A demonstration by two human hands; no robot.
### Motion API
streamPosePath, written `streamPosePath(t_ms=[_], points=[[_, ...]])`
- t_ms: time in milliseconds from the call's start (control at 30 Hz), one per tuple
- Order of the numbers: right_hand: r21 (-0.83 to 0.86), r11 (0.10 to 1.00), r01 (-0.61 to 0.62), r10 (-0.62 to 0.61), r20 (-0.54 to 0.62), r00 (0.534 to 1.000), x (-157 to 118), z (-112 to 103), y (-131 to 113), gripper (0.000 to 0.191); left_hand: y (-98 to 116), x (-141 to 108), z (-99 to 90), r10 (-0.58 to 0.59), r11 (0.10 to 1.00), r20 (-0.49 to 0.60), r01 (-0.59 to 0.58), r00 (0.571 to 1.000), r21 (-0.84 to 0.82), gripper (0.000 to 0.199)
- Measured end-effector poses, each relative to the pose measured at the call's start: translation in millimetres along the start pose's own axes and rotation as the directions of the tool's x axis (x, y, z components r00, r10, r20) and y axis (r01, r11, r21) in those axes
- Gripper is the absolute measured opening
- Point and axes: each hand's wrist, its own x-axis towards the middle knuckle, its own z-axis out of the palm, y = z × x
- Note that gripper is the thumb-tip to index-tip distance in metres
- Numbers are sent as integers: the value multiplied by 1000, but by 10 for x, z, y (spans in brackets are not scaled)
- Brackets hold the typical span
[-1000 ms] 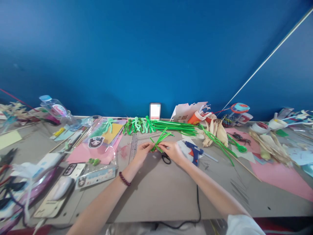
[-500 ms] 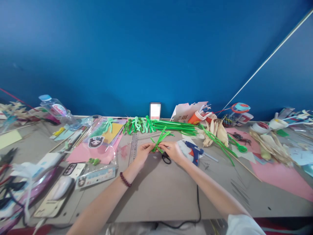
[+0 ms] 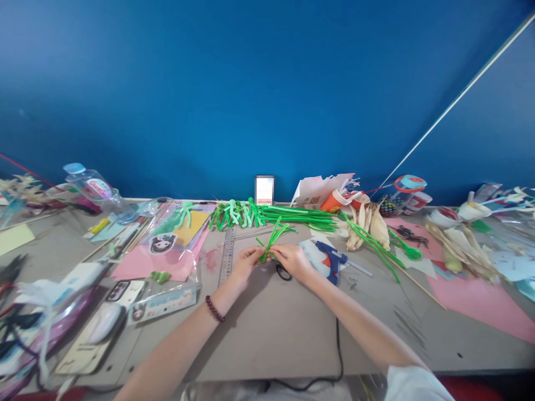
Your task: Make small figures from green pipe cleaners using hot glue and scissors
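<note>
Green pipe cleaners, bunched and crossing, stand up between my two hands above the middle of the table. My left hand pinches their lower part from the left, a dark red bead bracelet on its wrist. From the right, my right hand has its fingers closed on the same bunch. Black scissors lie just below my right hand, partly covered by it. Behind the hands rest a long bundle of green pipe cleaners and several twisted green pieces.
A blue glue gun lies right of my hands, its cord near the front edge. To the left are a clear ruler, pink paper, a phone and a bottle. A small screen stands against the blue wall.
Some lower pipe cleaner ends beside my right hand no longer stick out; the bunch looks narrower at its base. My right hand has shifted slightly left.
</note>
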Motion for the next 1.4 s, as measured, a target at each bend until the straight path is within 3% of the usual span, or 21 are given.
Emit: streamPosePath(t_ms=[167,333,400,533,633,733,900,1200,1300,1400], points=[[-49,994,95,-96,-21,995,-14,23,40,29,17,-7,3,-10,1000,13,10,1000,-13,20],[-28,994,106,-107,-17,994,-23,38,47,29,21,-9,6,-14,1000,15,14,1000,-25,23],[28,998,61,-60,-24,998,-15,28,27,28,17,-11,10,-13,1000,14,14,1000,-26,22],[225,965,-137,146,-24,989,30,-30,-46,25,6,10,9,-13,999,2,14,1000,-43,18],[448,845,-293,303,51,952,62,-33,-74,27,-1,55,-18,25,998,-13,-26,1000,-62,18],[657,617,-434,406,206,890,70,35,-51,29,-7,102,-55,65,993,-44,-69,997,-95,19],[753,386,-533,482,328,812,75,121,2,37,-35,133,-90,65,976,-2,-64,998,-206,23],[767,315,-559,442,403,802,29,110,3,28,28,126,-154,43,993,171,-23,984,-119,36],[771,274,-574,444,428,787,-6,99,-6,27,80,123,-165,50,993,163,-31,985,-118,32],[823,270,-500,430,361,828,-3,-19,-27,39,100,136,-188,48,992,130,-32,990,-124,31]])
